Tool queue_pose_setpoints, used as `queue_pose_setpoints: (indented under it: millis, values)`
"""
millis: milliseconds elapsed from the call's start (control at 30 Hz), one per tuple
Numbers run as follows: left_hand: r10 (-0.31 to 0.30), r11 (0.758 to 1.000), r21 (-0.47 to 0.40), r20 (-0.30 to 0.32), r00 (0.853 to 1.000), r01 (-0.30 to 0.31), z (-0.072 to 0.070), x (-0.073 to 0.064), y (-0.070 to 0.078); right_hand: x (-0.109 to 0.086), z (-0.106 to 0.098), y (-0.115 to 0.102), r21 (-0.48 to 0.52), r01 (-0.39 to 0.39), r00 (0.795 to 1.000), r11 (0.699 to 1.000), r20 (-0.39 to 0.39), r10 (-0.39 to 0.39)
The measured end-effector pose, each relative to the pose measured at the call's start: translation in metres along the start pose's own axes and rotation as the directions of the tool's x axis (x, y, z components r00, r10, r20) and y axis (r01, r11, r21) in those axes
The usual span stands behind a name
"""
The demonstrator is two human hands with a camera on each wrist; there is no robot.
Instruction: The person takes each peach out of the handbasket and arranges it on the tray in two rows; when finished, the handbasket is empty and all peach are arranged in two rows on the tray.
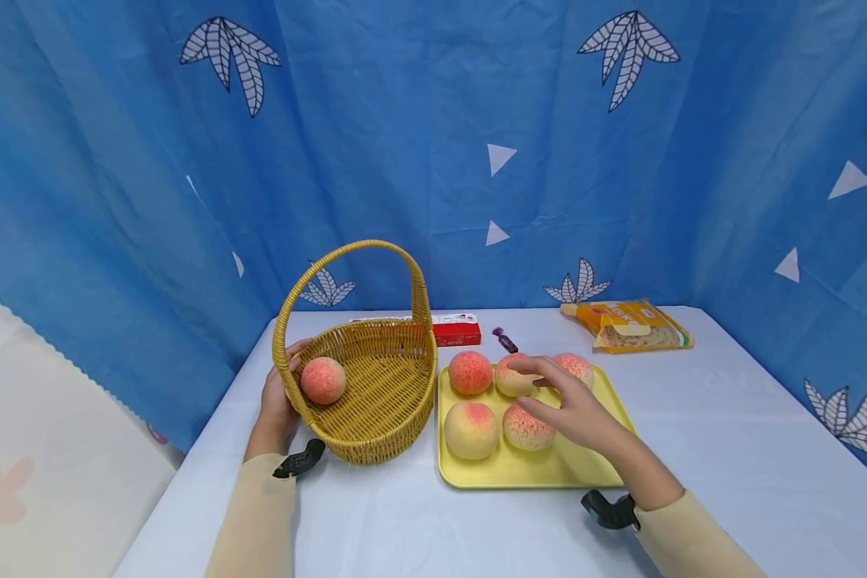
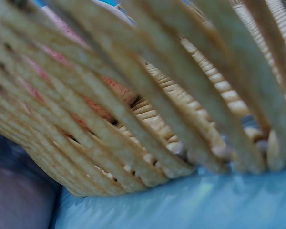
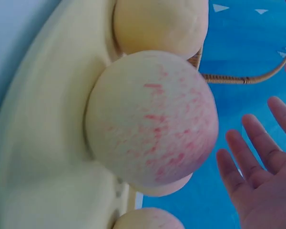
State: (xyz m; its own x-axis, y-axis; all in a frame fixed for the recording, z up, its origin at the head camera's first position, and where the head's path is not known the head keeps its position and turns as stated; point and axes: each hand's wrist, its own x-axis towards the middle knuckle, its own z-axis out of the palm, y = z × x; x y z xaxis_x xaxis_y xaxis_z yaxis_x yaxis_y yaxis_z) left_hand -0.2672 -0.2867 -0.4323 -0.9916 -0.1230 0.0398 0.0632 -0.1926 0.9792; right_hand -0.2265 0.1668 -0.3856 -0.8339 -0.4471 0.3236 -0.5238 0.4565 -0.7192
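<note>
My left hand point(image 1: 278, 397) holds the left side of a yellow wicker basket point(image 1: 383, 393), its fingers at the rim near the handle. Inside the basket lies one pink peach point(image 1: 323, 380), glimpsed through the weave in the left wrist view. Over the yellow tray point(image 1: 578, 474), my right hand point(image 1: 574, 405) hovers with fingers spread and nothing held. Nearest to it is a speckled peach point(image 3: 152, 119), large in the right wrist view. Several more peaches sit on the tray, among them a red peach point(image 1: 470, 372) and a pale yellow peach point(image 1: 471, 435).
Behind the basket is a red and white box point(image 1: 457, 330), with a purple-wrapped candy point(image 1: 505, 340) to its right. An orange bag of food point(image 1: 632, 326) lies at the back right of the white table point(image 1: 751, 449). Blue curtains point(image 1: 433, 144) rise behind.
</note>
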Motion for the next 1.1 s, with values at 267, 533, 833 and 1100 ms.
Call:
queue_pose_setpoints:
  millis: [267, 533, 833, 1100]
  values:
    - [-0.004, 1.0, 0.005, 0.003, 1.0, 0.004, 0.0, 0.001, -0.002, 0.013, 0.007, -0.016, 0.04, 0.033, 0.999, 0.999, 0.01, -0.033]
    - [-0.005, 1.0, -0.013, -0.006, 1.0, 0.005, -0.007, 0.008, -0.012, 0.027, 0.022, -0.03, 0.12, 0.008, 0.998, 0.993, 0.064, -0.016]
    - [-0.009, 1.0, -0.003, -0.014, 1.0, 0.009, -0.011, 0.015, -0.019, 0.044, 0.045, -0.05, 0.18, 0.004, 0.995, 0.984, 0.1, -0.022]
    - [-0.02, 1.0, 0.019, -0.024, 1.0, 0.021, -0.011, 0.014, -0.019, 0.064, 0.072, -0.061, 0.236, 0.021, 0.989, 0.971, 0.136, -0.055]
